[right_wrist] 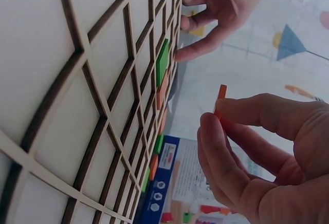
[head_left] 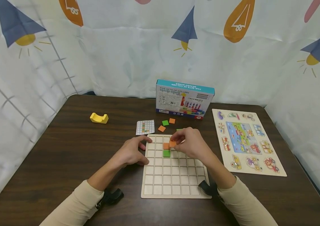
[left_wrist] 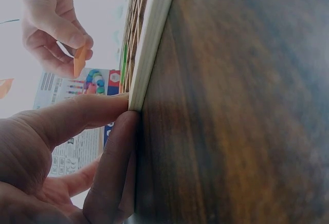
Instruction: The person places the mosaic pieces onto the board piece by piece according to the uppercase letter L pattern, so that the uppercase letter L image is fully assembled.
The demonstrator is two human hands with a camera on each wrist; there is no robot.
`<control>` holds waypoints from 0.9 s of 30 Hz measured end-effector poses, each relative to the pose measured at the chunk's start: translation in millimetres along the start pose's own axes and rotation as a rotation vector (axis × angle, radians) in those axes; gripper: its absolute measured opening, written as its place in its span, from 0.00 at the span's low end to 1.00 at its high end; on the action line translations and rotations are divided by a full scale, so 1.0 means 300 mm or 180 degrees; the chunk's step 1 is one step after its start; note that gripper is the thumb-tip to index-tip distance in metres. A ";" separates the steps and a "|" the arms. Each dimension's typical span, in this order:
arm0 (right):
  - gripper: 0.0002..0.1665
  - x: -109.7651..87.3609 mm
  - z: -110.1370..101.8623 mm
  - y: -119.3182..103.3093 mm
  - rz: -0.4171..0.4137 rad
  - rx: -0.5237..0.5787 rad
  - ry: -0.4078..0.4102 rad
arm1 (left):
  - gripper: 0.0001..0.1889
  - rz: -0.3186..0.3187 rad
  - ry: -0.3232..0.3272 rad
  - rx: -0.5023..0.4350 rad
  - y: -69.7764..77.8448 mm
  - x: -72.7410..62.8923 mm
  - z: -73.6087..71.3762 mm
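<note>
A pale wooden grid board (head_left: pixel 157 179) lies flat on the table. My left hand (head_left: pixel 131 153) rests at its left edge, thumb and a finger spread apart and touching the rim; the left wrist view shows fingertips against the board's side (left_wrist: pixel 152 54). Above the upper part of the grid, my right hand (head_left: pixel 191 143) pinches an orange square tile (head_left: pixel 172 143) between thumb and fingers. In the right wrist view this tile (right_wrist: pixel 221 100) is held edge-on, off the board. An orange tile (head_left: pixel 166 146) and a green tile (head_left: pixel 166 153) sit in neighbouring cells.
Beyond the board lie a pattern card (head_left: pixel 145 127) and loose tiles, including a green one (head_left: pixel 165 122) and an orange one (head_left: pixel 172 121). A toy box (head_left: pixel 182 99) stands behind them. A picture puzzle board (head_left: pixel 248 142) lies right, a yellow curved block (head_left: pixel 99 118) far left.
</note>
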State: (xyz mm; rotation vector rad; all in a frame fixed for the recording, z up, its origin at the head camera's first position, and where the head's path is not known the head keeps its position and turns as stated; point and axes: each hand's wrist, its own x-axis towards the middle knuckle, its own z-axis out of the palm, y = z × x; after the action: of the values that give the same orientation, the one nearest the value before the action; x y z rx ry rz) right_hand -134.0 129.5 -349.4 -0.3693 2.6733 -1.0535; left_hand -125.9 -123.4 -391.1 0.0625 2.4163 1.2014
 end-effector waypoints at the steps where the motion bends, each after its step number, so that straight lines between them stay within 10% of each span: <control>1: 0.13 -0.002 0.001 -0.001 0.0012 0.0010 -0.0024 | 0.40 0.0001 0.0002 -0.0006 0.000 0.000 0.000; 27: 0.15 -0.018 0.048 -0.007 -0.0015 -0.0046 -0.0437 | 0.41 0.0017 -0.0019 -0.0038 -0.003 0.006 -0.002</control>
State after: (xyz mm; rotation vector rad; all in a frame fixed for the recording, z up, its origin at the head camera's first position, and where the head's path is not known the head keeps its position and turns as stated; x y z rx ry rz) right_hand -124.2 120.7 -357.5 -0.4346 2.5608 -0.9737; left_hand -127.6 -123.8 -392.1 0.0688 2.4051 1.2161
